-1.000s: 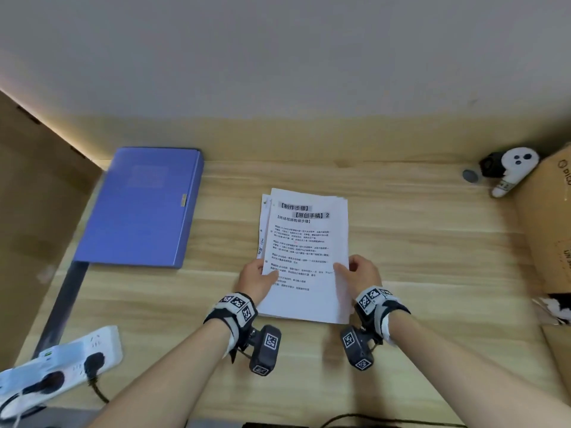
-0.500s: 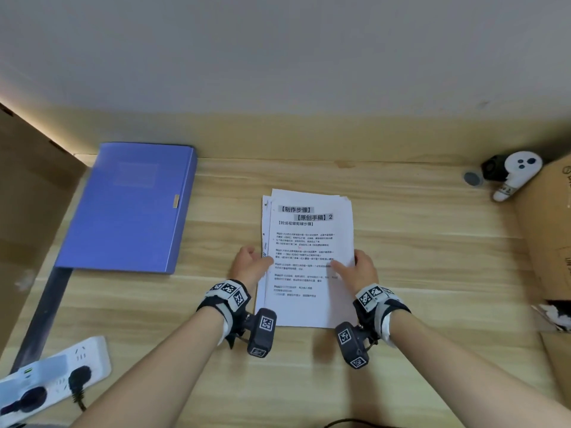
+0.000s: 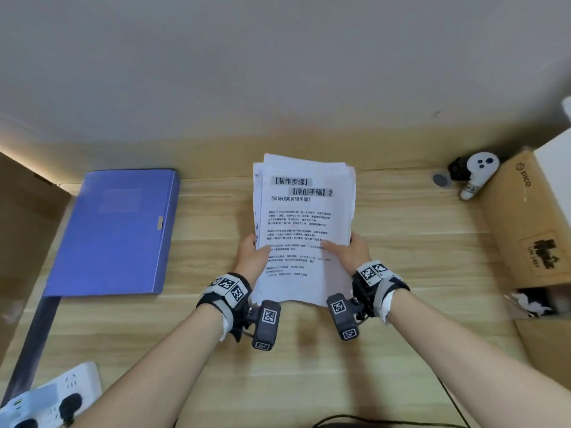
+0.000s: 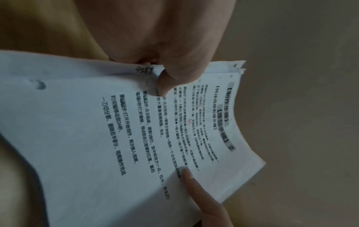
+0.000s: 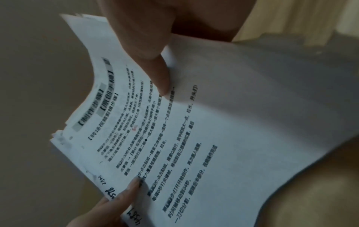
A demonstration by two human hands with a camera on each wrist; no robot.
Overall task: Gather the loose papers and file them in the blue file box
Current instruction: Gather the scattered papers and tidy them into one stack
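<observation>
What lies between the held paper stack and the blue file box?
Only bare wooden desktop, seen in the head view. The paper stack is held by the left hand and right hand; the blue file box lies closed.

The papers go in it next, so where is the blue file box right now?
In the head view the blue file box lies closed and flat on the desk's left side, left of the papers held in both hands.

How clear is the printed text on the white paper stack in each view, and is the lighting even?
Head view: evenly lit, headings on the white paper stack readable, body text soft, edges bowed by the wide lens. Left wrist view: dim, bluish, lines near the left hand smeared. Right wrist view: dim, motion-blurred, shadow across the sheet beside the right hand.
</observation>
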